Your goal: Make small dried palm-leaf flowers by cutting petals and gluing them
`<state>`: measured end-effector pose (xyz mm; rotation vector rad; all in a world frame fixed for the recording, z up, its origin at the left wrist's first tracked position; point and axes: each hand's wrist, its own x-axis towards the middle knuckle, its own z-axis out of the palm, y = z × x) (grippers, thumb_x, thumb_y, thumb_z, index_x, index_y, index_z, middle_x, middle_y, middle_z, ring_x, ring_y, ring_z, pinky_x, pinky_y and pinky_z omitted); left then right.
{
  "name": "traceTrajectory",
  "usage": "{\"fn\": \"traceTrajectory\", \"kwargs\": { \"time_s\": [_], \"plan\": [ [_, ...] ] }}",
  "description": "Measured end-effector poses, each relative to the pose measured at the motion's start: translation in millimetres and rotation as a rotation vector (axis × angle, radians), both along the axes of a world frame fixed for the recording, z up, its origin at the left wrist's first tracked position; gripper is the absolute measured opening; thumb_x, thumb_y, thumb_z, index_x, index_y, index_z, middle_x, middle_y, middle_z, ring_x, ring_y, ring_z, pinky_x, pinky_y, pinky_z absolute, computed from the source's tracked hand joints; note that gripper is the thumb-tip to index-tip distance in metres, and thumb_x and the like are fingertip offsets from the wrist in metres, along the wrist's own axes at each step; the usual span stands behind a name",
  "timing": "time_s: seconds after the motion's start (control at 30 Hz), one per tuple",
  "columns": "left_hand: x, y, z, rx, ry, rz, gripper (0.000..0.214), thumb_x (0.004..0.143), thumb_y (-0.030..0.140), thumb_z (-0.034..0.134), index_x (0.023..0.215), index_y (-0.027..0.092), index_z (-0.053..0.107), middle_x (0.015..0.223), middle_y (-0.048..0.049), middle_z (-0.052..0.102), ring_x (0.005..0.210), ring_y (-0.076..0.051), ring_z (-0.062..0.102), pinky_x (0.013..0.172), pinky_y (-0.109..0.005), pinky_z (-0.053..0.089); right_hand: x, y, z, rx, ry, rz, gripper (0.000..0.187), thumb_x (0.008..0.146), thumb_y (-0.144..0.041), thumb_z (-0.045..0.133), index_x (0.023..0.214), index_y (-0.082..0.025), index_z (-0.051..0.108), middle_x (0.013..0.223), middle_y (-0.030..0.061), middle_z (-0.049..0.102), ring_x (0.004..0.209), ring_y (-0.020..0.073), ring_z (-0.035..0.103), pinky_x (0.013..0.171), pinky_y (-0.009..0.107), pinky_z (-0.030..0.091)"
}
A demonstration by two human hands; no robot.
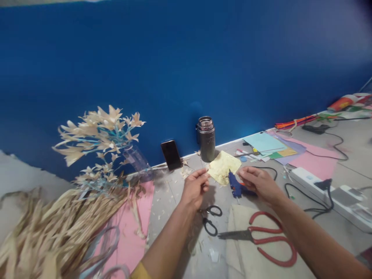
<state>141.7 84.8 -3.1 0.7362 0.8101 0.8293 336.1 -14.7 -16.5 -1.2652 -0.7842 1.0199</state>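
My left hand (195, 188) is closed in a pinch near the left edge of a stained yellow paper sheet (222, 164). Whatever lies between its fingertips is too small to make out. On the other side of the sheet, my right hand (260, 183) is also pinched, and its fingertips hide any small thing they hold. A blue glue gun (236, 186) rests beside the right fingers, its nozzle over the sheet. Below the hands lie black-handled scissors (211, 221) and large red-handled scissors (271, 236), the latter on a beige sheet (240, 257).
An uncapped dark flask (207, 141) and a phone (171, 155) stand by the blue wall. At left are pale handmade flowers (101, 128) and dried husks (52, 232). Coloured papers (264, 142), cables and a white power strip (309, 180) occupy the right.
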Motion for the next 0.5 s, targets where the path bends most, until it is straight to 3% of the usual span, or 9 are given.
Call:
{"fn": "traceTrajectory", "kwargs": {
  "time_s": [0.13, 0.23, 0.33, 0.5],
  "plan": [
    [-51, 9, -5.2, -0.101, -0.047, 0.113, 0.019, 0.070, 0.003, 0.077, 0.083, 0.009, 0.065, 0.073, -0.0012, 0.060, 0.050, -0.003, 0.051, 0.038, -0.012, 0.033, -1, 9, 15.4, -0.090, -0.346, 0.121, 0.033, 0.079, -0.047, 0.072, 0.067, -0.017, 0.064, 0.054, -0.0039, 0.048, 0.047, 0.0084, 0.036, 0.044, 0.022, 0.026],
    [-75, 6, -18.7, -0.188, -0.077, 0.140, 0.017, 0.074, 0.001, 0.074, 0.078, 0.011, 0.061, 0.073, -0.0009, 0.059, 0.050, -0.004, 0.052, 0.038, -0.012, 0.033, -14, 36, 21.9, -0.086, -0.672, 0.290, 0.025, 0.082, -0.039, 0.064, 0.069, -0.018, 0.068, 0.058, -0.0013, 0.058, 0.050, 0.0116, 0.046, 0.046, 0.023, 0.034],
    [-86, 3, -31.2, -0.212, -0.091, 0.160, 0.017, 0.075, 0.003, 0.074, 0.078, 0.012, 0.059, 0.075, -0.0016, 0.060, 0.050, -0.004, 0.051, 0.037, -0.012, 0.033, -35, 76, 20.2, -0.127, -0.991, 0.466, 0.021, 0.083, -0.031, 0.058, 0.072, -0.019, 0.070, 0.062, -0.0004, 0.065, 0.056, 0.0144, 0.056, 0.050, 0.023, 0.039],
    [-94, 5, -37.8, -0.188, -0.106, 0.197, 0.022, 0.071, 0.008, 0.079, 0.079, 0.013, 0.059, 0.077, -0.0024, 0.062, 0.050, -0.004, 0.052, 0.038, -0.012, 0.032, -73, 141, 5.9, -0.210, -1.243, 0.487, 0.015, 0.079, -0.018, 0.061, 0.077, -0.018, 0.076, 0.081, 0.0070, 0.075, 0.074, 0.0203, 0.066, 0.062, 0.025, 0.042]
  ]
}}
